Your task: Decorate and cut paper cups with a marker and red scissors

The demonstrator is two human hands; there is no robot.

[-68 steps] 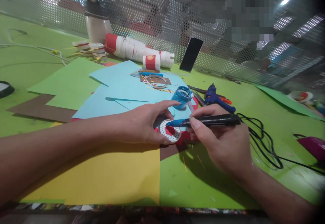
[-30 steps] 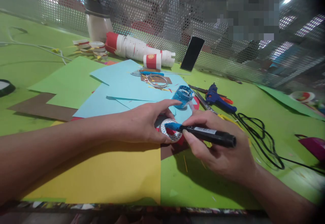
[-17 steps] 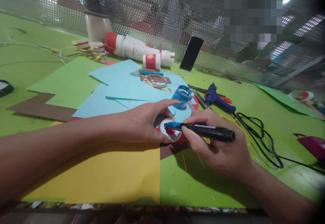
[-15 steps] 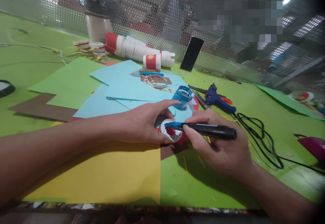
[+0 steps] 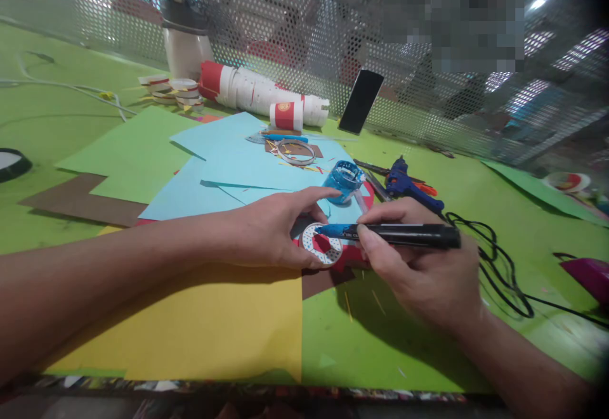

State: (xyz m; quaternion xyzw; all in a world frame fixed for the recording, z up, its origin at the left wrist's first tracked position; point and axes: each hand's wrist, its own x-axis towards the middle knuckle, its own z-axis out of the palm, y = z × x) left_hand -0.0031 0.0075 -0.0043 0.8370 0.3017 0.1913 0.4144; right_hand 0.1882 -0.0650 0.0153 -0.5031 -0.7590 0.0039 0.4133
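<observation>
My left hand (image 5: 280,229) grips a small round white piece (image 5: 332,251) with dark and blue dots around its ring and a red middle, between thumb and fingers. In my right hand (image 5: 419,267) is a black marker (image 5: 409,235) with a blue-stained front end, held almost level. Its tip meets the upper part of the dotted ring, or hovers just over it; I cannot tell which. Just beyond my left fingertips stands a small open jar (image 5: 343,182) smeared with blue. Red paper lies under and beside the round piece.
Yellow (image 5: 214,324), light blue (image 5: 238,168) and green (image 5: 133,146) paper sheets overlap on the green table. At the right lie a blue glue gun (image 5: 402,181) and its black cord (image 5: 511,279). Behind are a phone (image 5: 361,101), a paper cup (image 5: 286,115) and a tape ring (image 5: 295,152).
My right hand has shifted slightly right with the marker, which now lies flatter, its tip a little further right on the ring. My left hand stays around the round piece.
</observation>
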